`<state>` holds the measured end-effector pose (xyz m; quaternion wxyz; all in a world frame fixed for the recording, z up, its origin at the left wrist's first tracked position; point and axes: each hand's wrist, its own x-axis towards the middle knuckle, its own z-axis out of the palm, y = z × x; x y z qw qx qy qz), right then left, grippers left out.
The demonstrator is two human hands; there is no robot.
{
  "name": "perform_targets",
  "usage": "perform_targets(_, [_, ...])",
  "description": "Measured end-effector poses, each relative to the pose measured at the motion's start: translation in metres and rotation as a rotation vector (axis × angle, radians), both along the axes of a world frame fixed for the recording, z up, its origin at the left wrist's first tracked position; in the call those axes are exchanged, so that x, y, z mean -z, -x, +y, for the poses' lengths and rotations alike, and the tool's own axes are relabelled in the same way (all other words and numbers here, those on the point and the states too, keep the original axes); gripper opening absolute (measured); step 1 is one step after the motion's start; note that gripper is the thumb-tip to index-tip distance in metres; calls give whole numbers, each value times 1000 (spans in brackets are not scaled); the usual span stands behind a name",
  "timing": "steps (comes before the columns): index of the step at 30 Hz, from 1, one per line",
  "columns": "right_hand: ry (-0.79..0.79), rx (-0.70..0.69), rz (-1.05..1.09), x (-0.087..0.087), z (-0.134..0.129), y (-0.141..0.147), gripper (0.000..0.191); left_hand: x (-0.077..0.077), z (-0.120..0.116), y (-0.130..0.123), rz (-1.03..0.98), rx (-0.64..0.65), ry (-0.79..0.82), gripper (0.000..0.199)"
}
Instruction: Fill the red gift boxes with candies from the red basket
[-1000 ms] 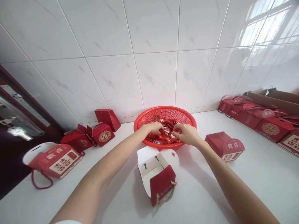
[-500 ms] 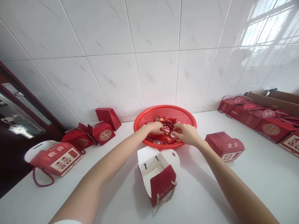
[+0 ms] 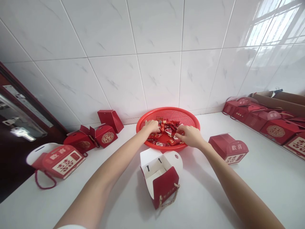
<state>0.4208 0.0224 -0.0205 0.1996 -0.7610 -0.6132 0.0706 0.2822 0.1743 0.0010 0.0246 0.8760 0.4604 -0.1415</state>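
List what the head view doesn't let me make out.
Head view:
What the left hand grips, if anything: hidden by the hand.
Part of the red colander rim: behind the left forearm.
Lettering on most wrapped sweets: too small.
Brown cardboard box: cut off by right edge.
Keys: blurred.

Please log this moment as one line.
left hand: at wrapped candies in red mesh basket; right hand: likewise; open gift box: in front

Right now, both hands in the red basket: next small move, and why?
Probably pinch one packet and lift it toward the open box: the left hand and right hand both reach into the basket among the packets, and the box stands just in front, flaps open, no packets visible inside.
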Motion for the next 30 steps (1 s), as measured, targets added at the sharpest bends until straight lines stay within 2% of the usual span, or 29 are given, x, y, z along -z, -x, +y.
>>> perform_targets(10, [-10, -1, 0, -1, -1, 0, 18, 1, 2, -2, 64, -47, 126, 33])
perform_targets(16, [-13, -2, 10, 0, -1, 0, 18, 2, 2, -3, 85, -29, 164, 32])
perform_targets(22, [-21, 3, 10, 1, 0, 0, 15, 6, 10, 3, 26, 86, 197, 38])
perform_targets(27, [-19, 4, 2, 2, 0, 0, 17, 14, 11, -2, -14, 222, 259, 64])
perform_targets(30, [-15, 7, -5, 3, -1, -1, 17, 15, 8, -2, -32, 271, 253, 71])
